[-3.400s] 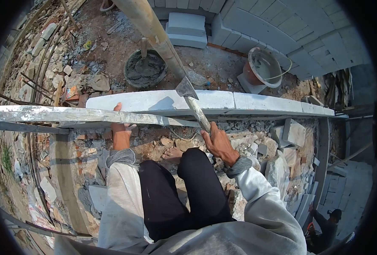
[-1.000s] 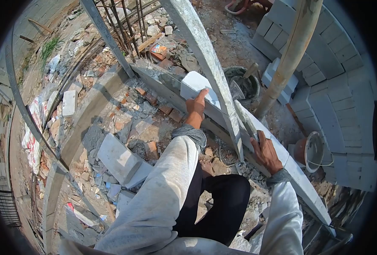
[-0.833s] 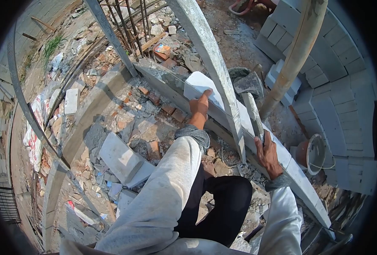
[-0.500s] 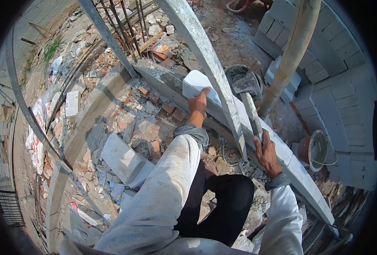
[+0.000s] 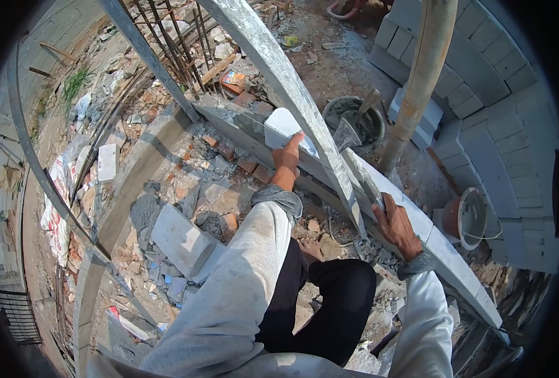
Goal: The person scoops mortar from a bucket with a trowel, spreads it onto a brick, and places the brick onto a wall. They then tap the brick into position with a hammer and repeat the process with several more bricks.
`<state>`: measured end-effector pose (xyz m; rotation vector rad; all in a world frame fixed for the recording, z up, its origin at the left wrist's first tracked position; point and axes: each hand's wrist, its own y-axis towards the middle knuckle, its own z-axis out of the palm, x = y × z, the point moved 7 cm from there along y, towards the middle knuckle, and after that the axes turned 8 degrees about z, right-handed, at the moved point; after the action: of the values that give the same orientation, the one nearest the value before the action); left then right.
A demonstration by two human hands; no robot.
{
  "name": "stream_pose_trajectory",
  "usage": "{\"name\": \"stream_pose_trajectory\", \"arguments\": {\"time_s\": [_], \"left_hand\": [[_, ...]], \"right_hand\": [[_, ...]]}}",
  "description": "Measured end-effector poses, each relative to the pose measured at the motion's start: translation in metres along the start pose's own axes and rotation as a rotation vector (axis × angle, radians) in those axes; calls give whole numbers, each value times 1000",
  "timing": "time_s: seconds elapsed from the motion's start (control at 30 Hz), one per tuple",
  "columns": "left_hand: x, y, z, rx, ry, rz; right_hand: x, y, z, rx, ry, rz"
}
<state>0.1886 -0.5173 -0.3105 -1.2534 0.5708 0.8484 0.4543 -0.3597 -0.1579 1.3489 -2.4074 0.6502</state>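
My left hand (image 5: 286, 162) is closed round the near edge of a white block (image 5: 281, 123) on top of the low wall, its index finger reaching up the block's side. A slanting grey metal bar (image 5: 298, 88) passes in front of the block's right end. My right hand (image 5: 398, 228) grips the lower end of a narrow grey slab (image 5: 362, 179), thumb on the near side. The slab lies along the row of pale blocks (image 5: 412, 211), its far end close by the metal bar. Just beyond it, a trowel (image 5: 349, 134) rests in a bucket of mortar (image 5: 377, 129).
A wooden pole (image 5: 418, 94) rises beyond the wall. Pale blocks (image 5: 503, 138) are stacked at the right, near a second bucket (image 5: 471, 219). Rubble and a loose grey block (image 5: 182, 239) lie to my left. Upright rebar (image 5: 172, 38) stands at the back.
The grey slab's far end has swung left, towards the metal bar, with my right hand still on its near end. My left hand stays at the white block. The view has shifted slightly.
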Motion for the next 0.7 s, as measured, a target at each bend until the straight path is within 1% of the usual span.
{"name": "stream_pose_trajectory", "arguments": {"time_s": [0.07, 0.1, 0.13, 0.23, 0.33, 0.43, 0.5, 0.53, 0.63, 0.67, 0.7], "left_hand": [[7, 0, -5, -7, 15, -8], [-1, -6, -5, -5, 25, -6], [-5, -11, -5, -1, 39, -6], [-4, -10, -5, -17, 16, 23], [-2, -8, -4, 12, -2, 34], [3, -1, -6, -21, 17, 43], [6, -3, -7, -12, -5, 42], [5, -1, -4, 28, 2, 27], [15, 11, 1, 200, 74, -63], [18, 13, -1, 150, 69, -61], [18, 11, 0, 152, 59, -64]], "right_hand": [[1, -10, -1, -137, 92, -32], [0, -14, -1, -206, 140, -48], [-3, -17, 3, -214, 149, -22], [-16, -14, 5, -43, -59, 32], [-12, -20, -5, -113, 67, 40], [-21, -27, 6, -195, 51, 36], [-21, -28, 2, -151, 27, 6], [-21, -26, -2, -141, 13, -9], [-26, -36, 13, -219, 58, 47], [-29, -36, 16, -166, 49, 64], [-26, -32, 10, -119, 39, 78]]}}
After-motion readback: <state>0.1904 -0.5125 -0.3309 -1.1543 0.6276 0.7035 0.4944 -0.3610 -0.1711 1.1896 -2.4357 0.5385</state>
